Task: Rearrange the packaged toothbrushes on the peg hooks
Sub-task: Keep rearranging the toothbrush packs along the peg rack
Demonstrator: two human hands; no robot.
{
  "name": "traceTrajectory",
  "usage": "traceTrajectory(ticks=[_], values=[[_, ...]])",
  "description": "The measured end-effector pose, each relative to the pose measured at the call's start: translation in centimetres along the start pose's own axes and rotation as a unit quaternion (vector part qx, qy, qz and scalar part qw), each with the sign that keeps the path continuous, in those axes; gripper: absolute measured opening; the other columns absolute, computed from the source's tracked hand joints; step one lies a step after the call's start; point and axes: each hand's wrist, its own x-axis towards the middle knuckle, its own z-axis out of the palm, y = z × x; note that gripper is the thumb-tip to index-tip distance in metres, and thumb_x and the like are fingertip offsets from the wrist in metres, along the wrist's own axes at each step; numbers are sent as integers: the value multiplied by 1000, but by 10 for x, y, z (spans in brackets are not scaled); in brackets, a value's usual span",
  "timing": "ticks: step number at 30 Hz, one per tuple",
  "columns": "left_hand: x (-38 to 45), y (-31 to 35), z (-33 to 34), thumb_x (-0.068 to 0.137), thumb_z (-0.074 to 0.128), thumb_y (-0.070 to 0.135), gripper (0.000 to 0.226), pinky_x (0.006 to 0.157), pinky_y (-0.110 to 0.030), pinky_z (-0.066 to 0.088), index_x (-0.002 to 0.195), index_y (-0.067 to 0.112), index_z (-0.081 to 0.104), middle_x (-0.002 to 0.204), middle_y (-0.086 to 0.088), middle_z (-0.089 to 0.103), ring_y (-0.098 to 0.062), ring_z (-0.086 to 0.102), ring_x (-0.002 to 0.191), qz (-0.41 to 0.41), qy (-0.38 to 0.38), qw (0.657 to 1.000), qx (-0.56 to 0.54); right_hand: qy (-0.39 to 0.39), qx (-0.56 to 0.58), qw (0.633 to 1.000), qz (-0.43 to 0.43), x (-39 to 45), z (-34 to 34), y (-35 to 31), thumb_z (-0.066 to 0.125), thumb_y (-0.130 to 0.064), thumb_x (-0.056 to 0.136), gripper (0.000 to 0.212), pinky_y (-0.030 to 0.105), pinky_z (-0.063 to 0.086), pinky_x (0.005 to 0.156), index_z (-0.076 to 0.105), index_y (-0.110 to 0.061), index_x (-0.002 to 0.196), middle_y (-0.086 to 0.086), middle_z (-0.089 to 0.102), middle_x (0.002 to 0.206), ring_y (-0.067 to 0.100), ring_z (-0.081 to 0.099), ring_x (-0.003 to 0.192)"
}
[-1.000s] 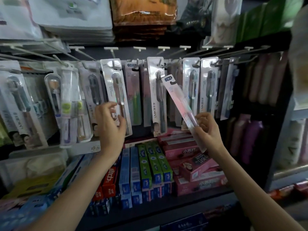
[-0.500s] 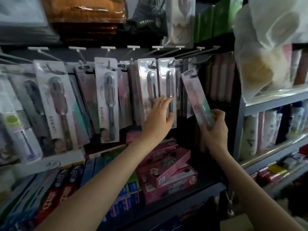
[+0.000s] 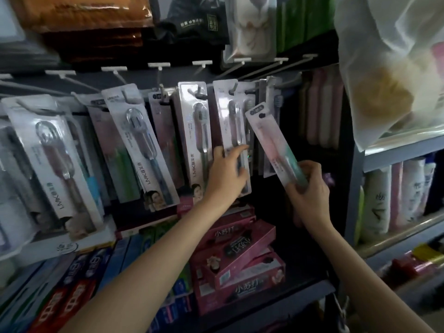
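Holding the slim pink-and-green toothbrush pack [image 3: 276,146] by its lower end, the right hand [image 3: 308,191] has carried it rightward along the rack. The left hand [image 3: 227,170], fingers extended, now touches the hanging packs [image 3: 231,126] beside it, probably clearing a peg hook [image 3: 287,84].

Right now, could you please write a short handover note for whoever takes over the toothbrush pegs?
Right hand: grips the lower end of a slim pink-and-teal toothbrush pack, tilted, off any hook.
Left hand: open, fingers resting on a hanging clear toothbrush pack.
Other packs hang along the peg hooks.
Done: one pack is in hand.
Left: hang it on a hook and tidy the row.
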Motion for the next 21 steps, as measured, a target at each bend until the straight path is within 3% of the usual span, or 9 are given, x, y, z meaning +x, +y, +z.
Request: traceTrajectory(ticks=[3, 8, 14, 21], values=[[-9, -1, -5, 89, 52, 3, 44, 63, -12, 40, 128, 23, 52, 92, 6, 33, -2, 44, 59, 42, 39, 998, -3, 2, 17, 1000, -6, 1, 4, -3, 61, 5, 74, 37, 13, 33, 59, 50, -5, 109, -2, 54, 95, 17, 51, 79], [-9, -13, -29, 90, 49, 3, 32, 58, -7, 34, 115, 16, 63, 80, 13, 31, -2, 42, 56, 28, 94, 995, -11, 13, 23, 1000, 14, 0, 13, -2, 61, -1, 75, 36, 33, 44, 67, 49, -10, 108, -3, 56, 92, 20, 56, 83], [-8, -19, -48, 89, 52, 5, 35, 55, -9, 34, 119, 21, 61, 77, 14, 30, 1, 41, 55, 37, 92, 994, 36, 27, 24, 998, 58, -2, 15, -4, 58, -2, 78, 37, 23, 34, 65, 45, -6, 113, 7, 55, 102, 17, 50, 81], [-8, -22, -45, 89, 52, 6, 37, 58, -11, 33, 121, 23, 60, 79, 14, 30, 0, 40, 58, 32, 91, 995, 26, 28, -4, 997, 67, -1, 8, -6, 60, -3, 79, 37, 29, 38, 65, 44, -7, 113, 14, 56, 110, 21, 51, 83]])
